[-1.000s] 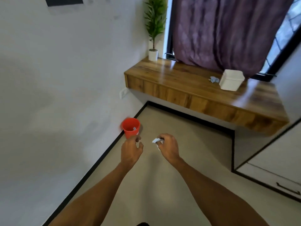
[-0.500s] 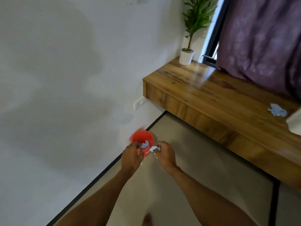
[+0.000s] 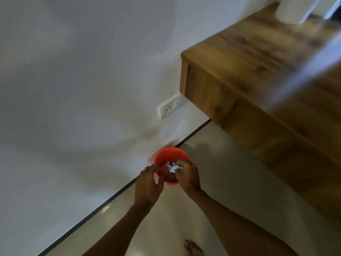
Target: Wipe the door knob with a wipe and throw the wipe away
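Note:
A small red bin [image 3: 170, 154] stands on the floor against the white wall. My right hand [image 3: 188, 175] hovers over its right side, its fingertips pinching a crumpled white wipe [image 3: 175, 168] above the bin's opening. My left hand [image 3: 148, 183] is at the bin's left rim, fingers curled and partly apart, holding nothing that I can see. Some crumpled paper lies inside the bin. No door knob is in view.
A wooden ledge [image 3: 258, 71] juts out at the upper right, with a white pot [image 3: 293, 10] on its far end. A wall socket [image 3: 168, 108] sits below the ledge corner. A bare foot [image 3: 192, 247] shows on the beige floor near the bottom.
I have come closer to the bin and look more steeply down. Both hands have moved forward over the bin, the right one still pinching the wipe.

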Demonstrator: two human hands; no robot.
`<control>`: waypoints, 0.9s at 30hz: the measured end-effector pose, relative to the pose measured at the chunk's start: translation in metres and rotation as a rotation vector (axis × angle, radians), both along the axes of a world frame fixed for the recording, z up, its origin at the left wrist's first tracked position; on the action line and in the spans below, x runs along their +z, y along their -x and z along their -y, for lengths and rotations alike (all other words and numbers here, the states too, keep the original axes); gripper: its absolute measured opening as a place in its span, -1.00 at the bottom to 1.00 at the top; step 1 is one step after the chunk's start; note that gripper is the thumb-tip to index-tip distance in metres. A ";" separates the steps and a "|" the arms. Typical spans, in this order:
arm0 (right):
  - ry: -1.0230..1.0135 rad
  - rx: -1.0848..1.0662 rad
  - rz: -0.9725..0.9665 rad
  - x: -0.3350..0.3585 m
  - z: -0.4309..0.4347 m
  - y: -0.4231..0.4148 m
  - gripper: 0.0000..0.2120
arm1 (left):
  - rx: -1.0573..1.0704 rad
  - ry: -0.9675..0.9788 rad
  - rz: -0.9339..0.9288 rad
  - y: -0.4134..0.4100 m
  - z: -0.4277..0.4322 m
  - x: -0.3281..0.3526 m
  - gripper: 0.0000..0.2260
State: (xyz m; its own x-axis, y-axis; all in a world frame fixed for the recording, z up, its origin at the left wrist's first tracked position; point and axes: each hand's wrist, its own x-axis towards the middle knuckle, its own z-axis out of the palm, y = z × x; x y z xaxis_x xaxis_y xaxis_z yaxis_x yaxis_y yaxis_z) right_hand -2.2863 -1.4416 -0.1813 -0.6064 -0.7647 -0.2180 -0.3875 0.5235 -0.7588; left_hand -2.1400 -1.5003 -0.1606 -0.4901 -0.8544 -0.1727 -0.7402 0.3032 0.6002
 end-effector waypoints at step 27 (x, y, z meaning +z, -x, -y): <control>-0.097 0.479 -0.246 -0.082 0.041 0.041 -0.51 | -0.070 0.036 0.217 0.016 0.041 -0.068 -0.40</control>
